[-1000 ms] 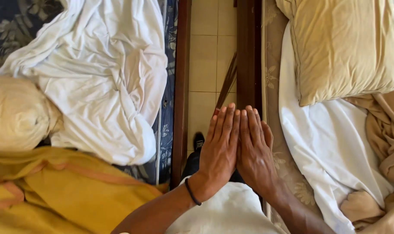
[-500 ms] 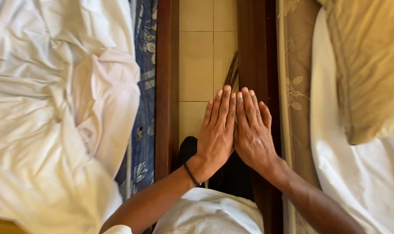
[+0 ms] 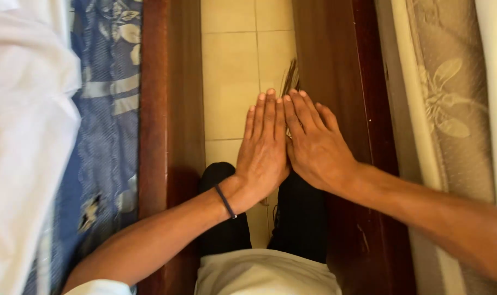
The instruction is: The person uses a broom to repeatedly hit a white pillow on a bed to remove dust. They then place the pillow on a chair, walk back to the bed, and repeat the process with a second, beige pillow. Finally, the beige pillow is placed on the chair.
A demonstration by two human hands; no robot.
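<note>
- Between two beds, over a strip of tiled floor (image 3: 229,82): left hand (image 3: 265,147) and right hand (image 3: 314,145) laid flat side by side, index edges touching, backs up.
- Both grips fully spread, fingers straight and close together, nothing held in either; thin dark band (image 3: 225,201) round the left wrist.
- Directly below: dark trouser legs (image 3: 300,218) and the hem of a white shirt (image 3: 265,273), standing in the narrow gap.
- Nearest object: a bundle of thin brown sticks (image 3: 290,79) just past the right fingertips, possibly a broom; hard to tell.
- Flanking: dark wooden bed rail (image 3: 169,109) on the left with blue floral mattress (image 3: 106,109) and white sheet (image 3: 24,136); wooden rail (image 3: 336,65) and beige patterned mattress (image 3: 439,98) on the right.
- Risks, as a judgement: tight gap, so knuckles or forearms likely to knock a hard rail on any sideways move; sticks close enough to snag or topple; loose sheet apt to slide off toward the floor.
</note>
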